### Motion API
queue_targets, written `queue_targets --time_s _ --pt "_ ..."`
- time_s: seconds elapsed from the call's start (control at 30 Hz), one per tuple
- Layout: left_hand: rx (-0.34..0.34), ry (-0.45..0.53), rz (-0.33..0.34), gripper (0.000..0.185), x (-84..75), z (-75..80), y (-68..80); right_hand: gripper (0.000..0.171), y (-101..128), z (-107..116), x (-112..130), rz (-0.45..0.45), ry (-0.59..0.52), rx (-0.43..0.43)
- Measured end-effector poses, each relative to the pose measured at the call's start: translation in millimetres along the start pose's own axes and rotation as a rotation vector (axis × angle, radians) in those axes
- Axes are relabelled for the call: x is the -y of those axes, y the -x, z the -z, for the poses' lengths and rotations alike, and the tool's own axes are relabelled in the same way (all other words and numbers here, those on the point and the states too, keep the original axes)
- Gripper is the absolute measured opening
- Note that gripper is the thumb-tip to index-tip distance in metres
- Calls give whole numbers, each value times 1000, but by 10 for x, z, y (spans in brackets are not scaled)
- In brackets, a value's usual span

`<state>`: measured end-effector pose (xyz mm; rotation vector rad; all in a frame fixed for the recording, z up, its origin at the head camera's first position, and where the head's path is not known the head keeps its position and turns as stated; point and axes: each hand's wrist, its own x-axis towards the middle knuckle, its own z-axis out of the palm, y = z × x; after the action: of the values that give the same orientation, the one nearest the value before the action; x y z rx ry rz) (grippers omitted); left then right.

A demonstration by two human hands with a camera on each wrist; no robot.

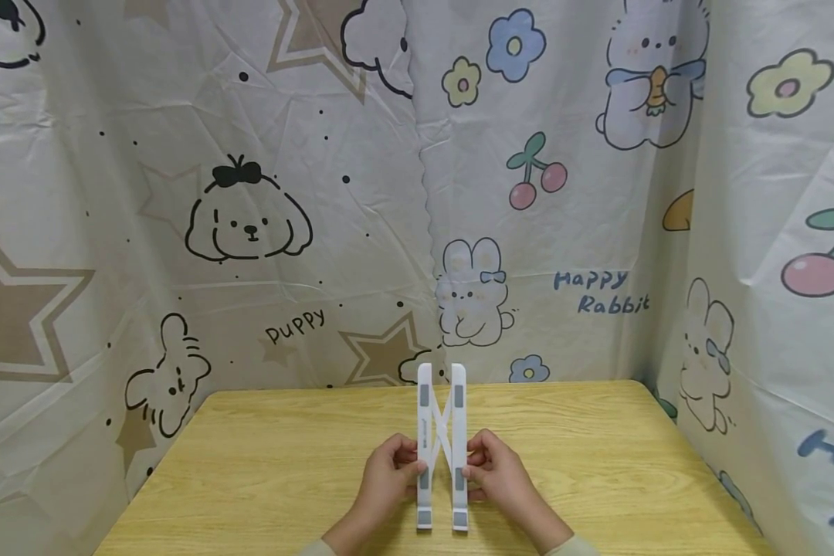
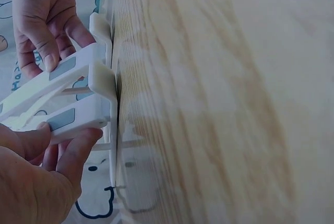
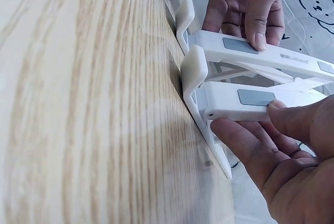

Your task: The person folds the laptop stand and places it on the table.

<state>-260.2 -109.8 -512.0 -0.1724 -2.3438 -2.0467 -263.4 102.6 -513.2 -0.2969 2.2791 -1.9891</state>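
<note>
A white folding laptop stand (image 1: 460, 432) with grey pads stands on the wooden table, its two long arms close together and joined by crossed bars. My left hand (image 1: 389, 475) grips the left arm near its front part, thumb on top by a grey pad. On the other side, my right hand (image 1: 496, 472) pinches the right arm in the same way. In the right wrist view, upturned hooks (image 3: 194, 70) show at the stand's front end, and the right thumb lies on the pad's edge. The left wrist view shows fingers (image 2: 78, 153) under the near arm.
The wooden table (image 1: 285, 455) stretches out on both sides of the stand. Behind it and along the sides hangs a pale cloth (image 1: 375, 232) printed with puppies, rabbits, stars and flowers.
</note>
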Motion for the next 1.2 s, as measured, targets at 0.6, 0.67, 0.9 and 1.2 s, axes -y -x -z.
queue_targets --time_s 0.6,0.67,0.9,1.2 --pt "-3 -39 -71 18 17 -117 -52 26 -41 -56 -9 10 -5 -3" --pt "0 -50 -76 17 22 -127 -58 26 -40 -62 -6 13 -6 -2" --pt "8 -54 -97 17 32 -165 -73 26 -50 -78 -16 39 -22 7" --pt "20 -32 -84 18 24 -189 -65 26 -59 -97 -15 42 -1 -1"
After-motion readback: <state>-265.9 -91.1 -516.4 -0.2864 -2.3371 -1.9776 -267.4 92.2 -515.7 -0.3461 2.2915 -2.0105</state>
